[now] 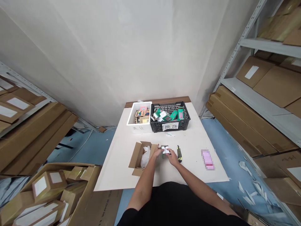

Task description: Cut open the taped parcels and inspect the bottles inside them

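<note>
Both of my hands meet over a small green and white box (165, 150) on the white table (192, 147). My left hand (157, 153) grips its left side and my right hand (172, 156) grips its right side, fingers curled on it. An opened brown cardboard carton (137, 156) with white plastic wrap (145, 156) inside lies just left of my left hand. A black and yellow utility knife (179, 153) lies right beside my right hand.
At the table's back stand a white bin (139, 125) of small boxes and a black crate (169, 125) with green boxes and a paper label. A pink blurred item (208, 159) lies right. Shelves with cartons (265, 81) flank both sides; a big open carton (54, 191) sits lower left.
</note>
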`<state>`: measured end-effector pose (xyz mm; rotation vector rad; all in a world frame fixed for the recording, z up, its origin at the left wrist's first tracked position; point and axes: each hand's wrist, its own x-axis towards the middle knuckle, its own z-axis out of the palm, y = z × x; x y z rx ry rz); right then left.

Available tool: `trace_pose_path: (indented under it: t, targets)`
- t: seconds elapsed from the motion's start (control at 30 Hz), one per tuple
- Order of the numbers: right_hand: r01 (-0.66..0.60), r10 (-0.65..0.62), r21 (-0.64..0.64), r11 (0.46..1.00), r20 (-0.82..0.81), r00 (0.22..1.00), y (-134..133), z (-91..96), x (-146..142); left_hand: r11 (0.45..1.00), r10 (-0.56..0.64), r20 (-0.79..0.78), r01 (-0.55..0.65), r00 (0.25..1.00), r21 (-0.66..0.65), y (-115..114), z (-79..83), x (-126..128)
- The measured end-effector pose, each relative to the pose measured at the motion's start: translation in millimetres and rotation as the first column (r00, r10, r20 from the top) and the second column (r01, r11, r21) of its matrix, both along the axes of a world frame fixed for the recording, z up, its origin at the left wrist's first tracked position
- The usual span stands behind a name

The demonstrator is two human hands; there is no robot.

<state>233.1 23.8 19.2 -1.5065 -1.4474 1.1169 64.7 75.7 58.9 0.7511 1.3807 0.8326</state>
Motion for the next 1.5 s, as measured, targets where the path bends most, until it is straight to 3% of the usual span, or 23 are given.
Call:
trace_pose_path:
  t: [0.13,0.27,0.47,0.6,0.73,1.0,1.33,1.5]
  targets:
    - [-0.008,0.009,-0.041,0.999,0.009,1.000,6.0,12.6,0.2,0.998,0.043,-0.007,-0.043,0.999,0.046,4.7,4.9,2.6]
    - [0.023,-0.023,-0.038,0.999,0.002,1.000,10.6,19.8,0.3,0.967,0.085,-0.052,-0.069,0.995,0.247,6.6,6.3,4.7]
    - [0.064,-0.062,0.033,0.997,-0.046,0.997,12.2,26.8,6.9,0.884,-0.039,-0.323,0.183,0.946,0.430,-12.4,18.7,-3.9]
    - [-0.024,0.028,0.093,0.995,-0.040,0.999,15.5,32.5,10.5,0.863,-0.100,-0.441,0.299,0.892,0.408,-26.1,32.3,-5.7]
    - [-0.045,0.048,0.114,0.992,-0.021,0.999,15.9,30.2,13.2,0.866,-0.113,-0.448,0.309,0.887,0.393,-32.8,37.1,-4.1]
    - [-0.039,0.041,0.087,0.995,-0.026,0.999,10.3,23.5,11.6,0.878,-0.109,-0.427,0.288,0.898,0.382,-34.7,27.2,-5.2]
    - [-0.005,0.008,0.173,0.985,-0.017,1.000,11.7,19.8,4.1,0.876,-0.119,-0.407,0.289,0.906,0.386,-30.7,8.4,-13.4]
    - [-0.028,0.027,0.177,0.984,0.009,1.000,9.2,30.3,5.6,0.854,-0.125,-0.491,0.345,0.862,0.389,-32.4,15.6,-12.0]
